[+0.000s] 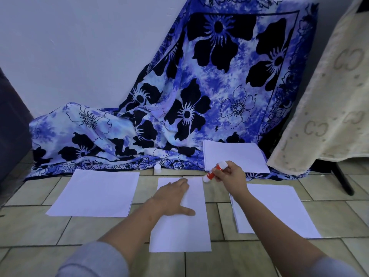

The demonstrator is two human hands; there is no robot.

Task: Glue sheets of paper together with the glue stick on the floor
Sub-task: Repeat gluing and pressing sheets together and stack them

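— Left of the middle sheet [179, 230], what lies on the floor [30, 222]?

— A pile of paper [95, 193], just beside it but apart. A small white cap [157, 168] stands past the sheet's far left corner, likely set there to be out of the way.

— And on the sheet itself?

— The left hand [172, 196] lies flat on its far half, fingers straight and thumb spread, holding nothing. I'd say it pins the paper so it won't slide under the glue.

— Where is the glue stick [215, 171]?

— At the sheet's far right corner, tilted, its lower end at or just above the paper's edge. The right hand [231, 176] has its fingers curled round the upper half, a hold that suits rubbing along the border.

— Further right?

— A second pile [279, 210] under that forearm, and a third pile [235, 155] beyond it, probably kept within reach.
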